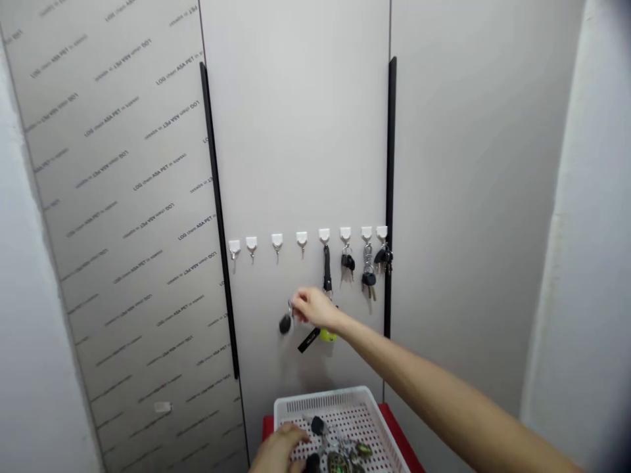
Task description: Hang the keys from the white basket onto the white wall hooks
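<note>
My right hand [314,307] is closed with its fingertips on a key ring [290,305], from which a black key fob [284,324] dangles in front of the panel. Below, my left hand [282,448] reaches over the left side of a white perforated basket [323,397], its fingers curved and apart. Bunches of keys and keychains lie in the basket, among them a black fob [317,426] and a green ornament [363,449]. Partly hidden behind my right wrist are a black strap [327,269], a black tag [309,339] and a lime-green piece [327,335].
Several white hooks [302,238] run in a row across the panel. The right-hand ones carry key bunches [369,278], while those on the left hold nothing. Long black handles [392,164] edge the panel. The basket rests on a red surface [400,437].
</note>
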The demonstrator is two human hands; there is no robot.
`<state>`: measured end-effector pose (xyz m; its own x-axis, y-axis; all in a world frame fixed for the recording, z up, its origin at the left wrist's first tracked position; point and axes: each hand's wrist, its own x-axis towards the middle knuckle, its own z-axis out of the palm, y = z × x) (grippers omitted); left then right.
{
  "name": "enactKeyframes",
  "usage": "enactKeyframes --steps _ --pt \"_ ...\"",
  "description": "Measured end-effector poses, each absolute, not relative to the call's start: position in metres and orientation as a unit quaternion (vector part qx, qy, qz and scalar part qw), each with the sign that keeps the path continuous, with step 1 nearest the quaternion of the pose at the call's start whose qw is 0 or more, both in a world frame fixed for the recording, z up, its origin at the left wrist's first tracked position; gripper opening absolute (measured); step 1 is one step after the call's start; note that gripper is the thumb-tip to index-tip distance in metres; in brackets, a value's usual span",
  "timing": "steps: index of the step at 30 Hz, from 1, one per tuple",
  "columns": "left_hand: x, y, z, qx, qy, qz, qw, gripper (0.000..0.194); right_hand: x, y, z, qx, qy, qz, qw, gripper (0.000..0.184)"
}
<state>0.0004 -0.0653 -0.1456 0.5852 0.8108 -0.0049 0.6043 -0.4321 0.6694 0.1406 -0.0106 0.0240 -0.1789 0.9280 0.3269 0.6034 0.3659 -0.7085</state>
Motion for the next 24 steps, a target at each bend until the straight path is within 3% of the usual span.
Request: enactKeyframes --steps 4,7,9,13,15,18,21,24 --pt "-0.001 -0.070 -0.108 0.810 0.437 0.184 0.345 0.028 0.157 -0.046 -0.061 -0.513 -0.721 0.365 0.290 0.015" --pt "0.005 -0.066 -0.085 0.806 0.401 0.211 0.380 0.024 0.173 -0.063 -0.090 -0.522 -0.729 0.366 0.249 0.014" --pt "0.014 -0.059 -0.067 0.803 0.388 0.253 0.376 0.023 0.190 -0.063 -0.074 -0.526 -0.734 0.300 0.308 0.015" --pt "0.050 -0.027 -0.016 0.790 0.375 0.370 0.313 0.025 0.229 -0.035 0.010 -0.566 -0.613 0.040 0.550 0.026" --pt "0.077 -0.007 0.011 0.765 0.404 0.433 0.251 0.027 0.241 -0.016 0.044 -0.604 -0.568 -0.027 0.559 0.035" --pt "0.114 0.020 0.039 0.738 0.460 0.457 0.186 0.029 0.247 0.004 0.061 -0.651 -0.567 -0.029 0.504 0.035" --pt "0.133 0.036 0.051 0.751 0.495 0.401 0.173 0.021 0.250 0.008 0.069 -0.654 -0.562 -0.022 0.506 0.031" --pt "0.134 0.040 0.063 0.736 0.485 0.439 0.176 0.022 0.253 0.000 0.095 -0.624 -0.561 -0.059 0.541 0.032"
